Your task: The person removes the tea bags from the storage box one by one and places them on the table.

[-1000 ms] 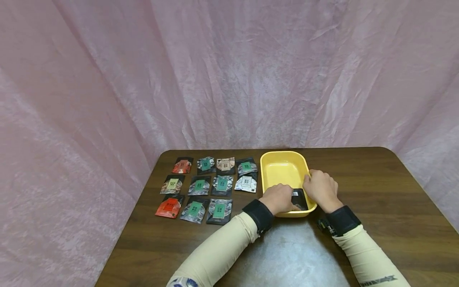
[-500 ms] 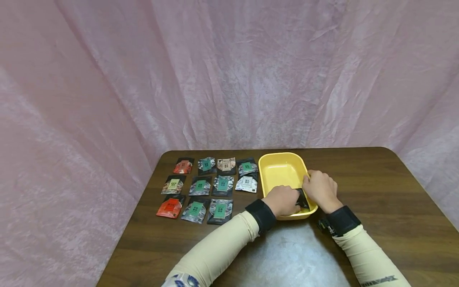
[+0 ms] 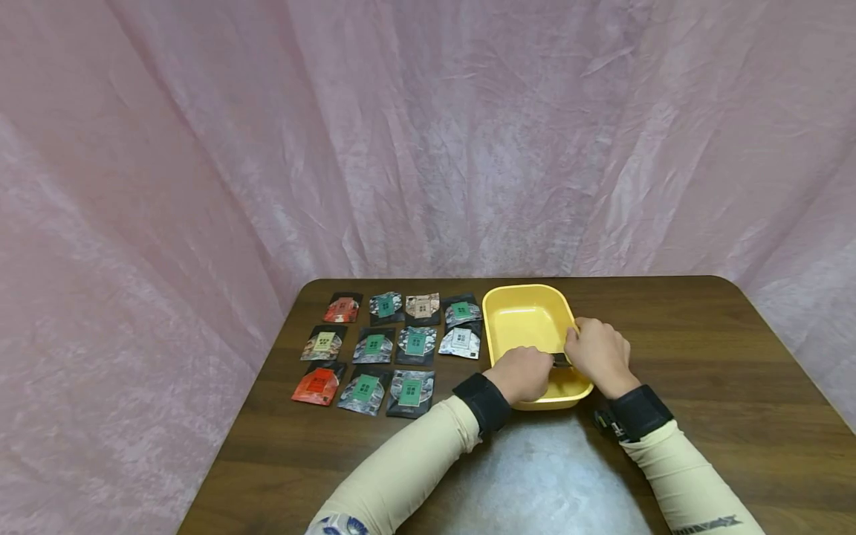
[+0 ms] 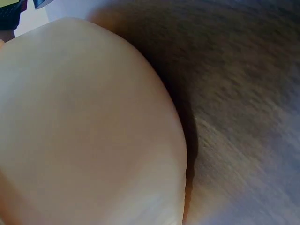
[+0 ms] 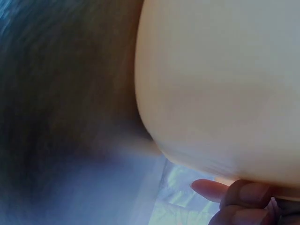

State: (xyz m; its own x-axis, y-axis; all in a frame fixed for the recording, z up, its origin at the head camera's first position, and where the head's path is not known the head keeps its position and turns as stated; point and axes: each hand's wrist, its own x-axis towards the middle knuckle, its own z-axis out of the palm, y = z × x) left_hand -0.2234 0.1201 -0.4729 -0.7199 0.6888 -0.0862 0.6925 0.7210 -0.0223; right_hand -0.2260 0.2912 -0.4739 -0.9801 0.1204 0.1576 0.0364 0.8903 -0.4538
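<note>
Over the near part of a yellow plastic tray (image 3: 489, 327), my left hand (image 3: 524, 373) holds a dark flat packet (image 3: 560, 360). Only a thin strip of that packet shows, between the two hands. My right hand (image 3: 600, 357) grips the tray's right rim, its thumb side toward the inside. In the right wrist view, curled fingers (image 5: 248, 194) show below the heel of the hand. The left wrist view is mostly filled by the left hand's heel (image 4: 93, 122), with a bit of something dark (image 4: 9, 16) at the top left corner.
Left of the tray, several flat packets lie in rough rows, among them a red packet (image 3: 319, 383), a green-labelled packet (image 3: 410, 392) and a white packet (image 3: 461, 339) overlapping another. All rest on a brown wooden table (image 3: 702, 357). A pink curtain (image 3: 428, 148) hangs behind.
The dark packet lay flatter in the tray a second ago; it has tilted up and now shows nearly edge-on at my left hand. The tray has shifted slightly left and nearer.
</note>
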